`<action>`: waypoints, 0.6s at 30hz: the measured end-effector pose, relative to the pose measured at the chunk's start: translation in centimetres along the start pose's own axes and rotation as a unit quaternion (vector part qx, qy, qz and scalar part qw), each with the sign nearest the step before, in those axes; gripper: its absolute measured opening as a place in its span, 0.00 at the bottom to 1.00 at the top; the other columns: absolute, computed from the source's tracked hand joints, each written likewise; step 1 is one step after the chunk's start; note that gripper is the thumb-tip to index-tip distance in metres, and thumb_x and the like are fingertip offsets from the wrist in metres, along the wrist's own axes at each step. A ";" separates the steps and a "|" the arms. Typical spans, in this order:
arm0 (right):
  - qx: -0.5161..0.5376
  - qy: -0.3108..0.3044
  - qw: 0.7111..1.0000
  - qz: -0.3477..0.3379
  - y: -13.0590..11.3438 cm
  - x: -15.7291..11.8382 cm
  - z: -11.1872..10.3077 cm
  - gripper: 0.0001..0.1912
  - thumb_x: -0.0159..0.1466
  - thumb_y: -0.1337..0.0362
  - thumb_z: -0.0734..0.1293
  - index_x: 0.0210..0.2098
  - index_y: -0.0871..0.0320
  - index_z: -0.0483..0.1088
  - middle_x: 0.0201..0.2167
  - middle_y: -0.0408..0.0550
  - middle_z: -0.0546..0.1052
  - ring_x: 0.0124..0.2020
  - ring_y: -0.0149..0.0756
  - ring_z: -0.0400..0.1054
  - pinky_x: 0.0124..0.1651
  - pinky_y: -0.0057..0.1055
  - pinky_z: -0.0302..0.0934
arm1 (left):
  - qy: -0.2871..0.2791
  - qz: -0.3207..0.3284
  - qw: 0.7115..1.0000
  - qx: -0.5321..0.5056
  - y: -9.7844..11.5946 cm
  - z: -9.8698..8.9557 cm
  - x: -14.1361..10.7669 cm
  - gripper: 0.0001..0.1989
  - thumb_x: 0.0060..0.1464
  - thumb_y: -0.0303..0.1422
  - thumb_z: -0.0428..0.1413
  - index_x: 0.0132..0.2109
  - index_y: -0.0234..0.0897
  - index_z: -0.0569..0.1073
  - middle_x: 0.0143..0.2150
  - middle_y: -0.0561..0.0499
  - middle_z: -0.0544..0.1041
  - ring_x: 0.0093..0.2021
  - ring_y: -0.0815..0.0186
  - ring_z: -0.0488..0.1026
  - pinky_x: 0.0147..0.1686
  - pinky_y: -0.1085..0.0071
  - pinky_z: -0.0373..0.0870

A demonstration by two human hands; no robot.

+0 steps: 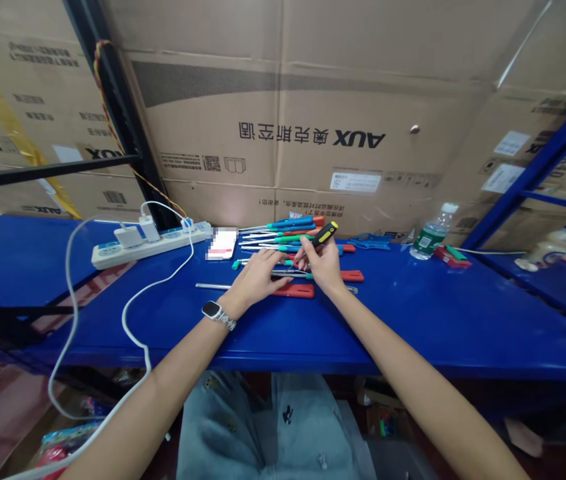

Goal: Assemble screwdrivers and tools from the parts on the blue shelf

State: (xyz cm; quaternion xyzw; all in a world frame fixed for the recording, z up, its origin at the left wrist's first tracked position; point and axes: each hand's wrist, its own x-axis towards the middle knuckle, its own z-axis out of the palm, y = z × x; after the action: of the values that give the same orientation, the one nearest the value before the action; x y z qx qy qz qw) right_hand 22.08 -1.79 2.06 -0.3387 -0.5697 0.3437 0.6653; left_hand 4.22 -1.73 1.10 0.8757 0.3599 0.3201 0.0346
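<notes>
My right hand [325,263] is closed in a pen-like grip round a screwdriver [325,233] with a black-and-yellow handle, its thin shaft slanting down to the left. My left hand [259,275] lies palm down over the tools. Its fingers and thumb curl on either side of a red-handled tool [351,275] with a metal shaft; the grip itself is partly hidden. Just below lies another red-handled tool [299,291], its metal shaft passing under my left hand. Behind my hands, several similar tools [283,225] with blue, green and red handles lie side by side.
A white phone-like object [223,244] and a white power strip [153,243] with plugs and a cable [127,313] are on the left of the blue shelf [437,320]. Blue pieces [370,241], a water bottle [433,232] and a red item [450,258] stand right. Cardboard cartons [313,80] rise behind.
</notes>
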 end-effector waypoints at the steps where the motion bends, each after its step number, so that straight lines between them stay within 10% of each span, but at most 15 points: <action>1: 0.000 0.012 1.000 -0.003 -0.2 0.1 -0.3 0.24 0.61 0.44 0.70 0.42 0.52 0.58 0.18 0.34 0.71 0.13 0.29 0.63 0.17 0.27 0.57 | 0.007 0.011 1.000 0.014 0.2 -0.1 -0.1 0.17 0.58 0.39 0.62 0.52 0.39 0.72 0.48 0.45 0.77 0.50 0.53 0.72 0.50 0.57 0.69; 7: -0.012 0.065 0.998 0.000 -0.3 0.3 -1.8 0.25 0.60 0.42 0.70 0.41 0.52 0.58 0.15 0.32 0.69 0.10 0.28 0.57 0.13 0.26 0.49 | -0.054 0.050 0.997 -0.001 1.2 0.4 -0.3 0.22 0.57 0.53 0.60 0.43 0.39 0.75 0.44 0.47 0.75 0.46 0.54 0.72 0.49 0.56 0.67; 18: -0.042 0.026 0.999 -0.014 0.2 -0.6 -0.6 0.23 0.63 0.43 0.69 0.43 0.52 0.59 0.16 0.35 0.69 0.12 0.31 0.60 0.15 0.30 0.53 | -0.128 0.029 0.991 -0.019 -1.1 -0.5 -0.5 0.12 0.54 0.41 0.64 0.39 0.37 0.76 0.42 0.46 0.75 0.44 0.54 0.71 0.47 0.59 0.67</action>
State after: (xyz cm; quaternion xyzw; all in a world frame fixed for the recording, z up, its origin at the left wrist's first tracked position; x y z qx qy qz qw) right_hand 22.62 -2.26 1.47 -0.3671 -0.5707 0.3012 0.6699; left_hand 2.95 -1.35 0.88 0.9188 0.3206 0.2130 0.0877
